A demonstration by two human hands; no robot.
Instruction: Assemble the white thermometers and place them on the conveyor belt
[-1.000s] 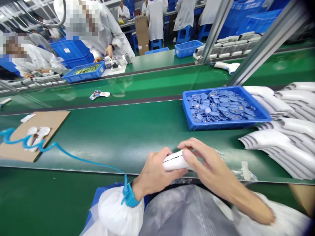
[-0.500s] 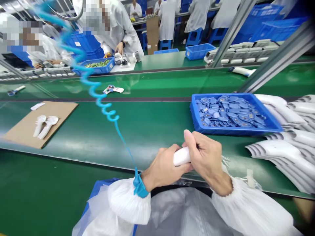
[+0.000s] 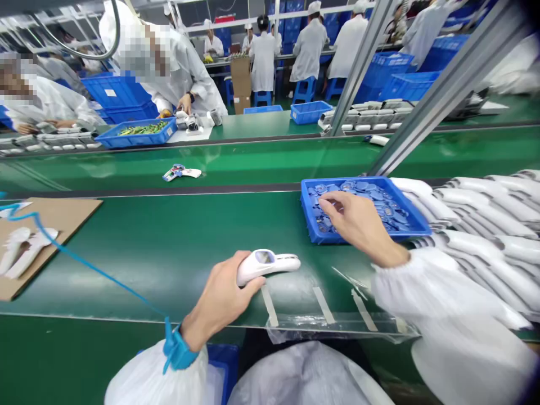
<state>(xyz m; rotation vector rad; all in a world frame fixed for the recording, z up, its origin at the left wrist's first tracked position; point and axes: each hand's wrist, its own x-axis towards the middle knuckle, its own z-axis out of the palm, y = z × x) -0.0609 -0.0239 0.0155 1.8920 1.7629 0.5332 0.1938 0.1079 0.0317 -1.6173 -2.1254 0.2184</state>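
Observation:
My left hand [image 3: 223,292] is wrapped round the wide end of a white handheld device [image 3: 270,264], shaped like an infrared thermometer with a small oval window on top. Its slim handle points right, just over the green belt. My right hand [image 3: 358,222] is over the blue tray [image 3: 310,222], its thumb and fingers curled together near the heap of blue plastic pieces [image 3: 379,197]. The fingertips overlap the pieces, and whatever they pinch cannot be made out. A blue coiled cord [image 3: 105,275] runs left from the band on my left wrist.
White curved shells [image 3: 485,202] lie stacked in rows at right. Two white shell parts [image 3: 27,250] rest on cardboard [image 3: 80,211] at left. Tape strips [image 3: 323,304] hold clear film at the front edge. A metal post [image 3: 439,95] slants behind the tray. Co-workers sit across the belt.
My hands have come apart. The left has moved left with the white device, now lying level with its window facing up. The right has left the device and moved over the blue tray.

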